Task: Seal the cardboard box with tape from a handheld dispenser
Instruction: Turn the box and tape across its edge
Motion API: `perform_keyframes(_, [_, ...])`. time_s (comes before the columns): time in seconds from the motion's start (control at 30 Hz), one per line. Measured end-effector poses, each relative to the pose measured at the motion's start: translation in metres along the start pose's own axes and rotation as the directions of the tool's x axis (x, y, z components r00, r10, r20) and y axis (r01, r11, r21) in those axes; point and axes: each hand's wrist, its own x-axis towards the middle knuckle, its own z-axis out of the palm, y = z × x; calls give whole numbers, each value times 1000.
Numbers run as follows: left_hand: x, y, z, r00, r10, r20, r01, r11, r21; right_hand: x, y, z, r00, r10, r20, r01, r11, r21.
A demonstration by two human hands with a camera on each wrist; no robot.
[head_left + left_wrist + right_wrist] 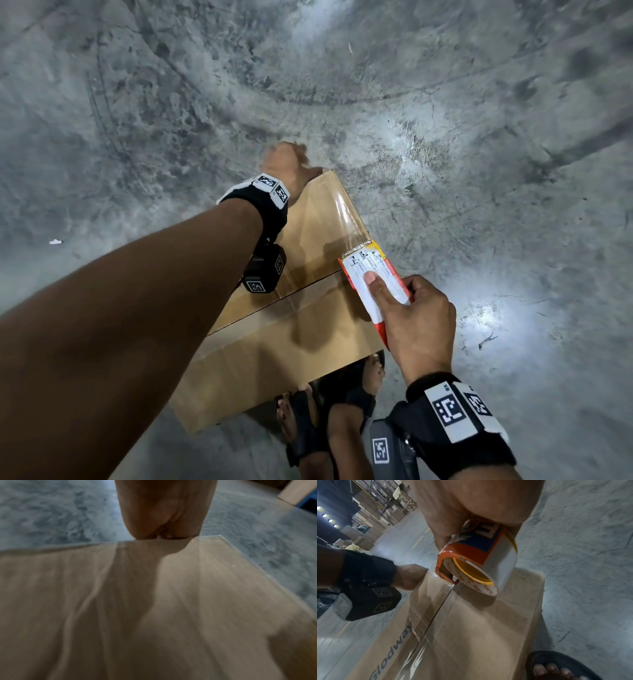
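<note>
1. Grey, mottled concrete floor (445, 102) lay all around, scuffed with curved marks; in the right wrist view, stacked cartons (373, 515) and a row of lights stood far back.
2. On that floor sat the box (274, 359), brown cardboard, its top flaps closed along a centre seam (274, 301). Blue lettering ran along one side wall in the right wrist view.
3. Clear tape (346, 219) lay glossy on the box top, stretching from the far edge back to the dispenser (373, 277).
4. The dispenser, orange-red with a white label, was at the right part of the box top, its front edge down on the cardboard near the seam. In the right wrist view its roll (488, 577), with a yellow core, hung just above the top.
5. The right hand (418, 325) gripped the dispenser from behind, thumb laid flat along the label and the other fingers curled round the far side.
6. The left hand (291, 164) was at the far edge of the box, touching the corner where the tape began. It was blurred; the fingers seemed bent down over the edge, but I could not tell how they lay.
7. Two sandalled feet (329, 411) stood just beside the near end of the box.
</note>
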Motion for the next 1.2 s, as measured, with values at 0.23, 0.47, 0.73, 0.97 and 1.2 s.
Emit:
perform_keyframes(0.23, [-14,5,-14,986,102,-135,-95,994,58,-2,-1,1,1000,10,-12,-10,1000,-9])
perform_keyframes(0.47, [-53,17,-3,963,66,262,-111,980,162,-6,-3,1,1000,16,-17,-16,1000,6])
perform_keyframes(0.73, [-103,-1,18,912,363,192,-394,906,158,-8,-4,-1,1000,25,18,-25,1000,-7])
perform_keyframes(0.97, [-97,-14,37,913,323,248,-382,889,251,1,-6,-2,992,104,71,-99,993,-68])
perform_keyframes(1.2, [-99,-6,40,931,269,248,-343,877,336,-17,-7,-9,990,118,73,-117,993,-13])
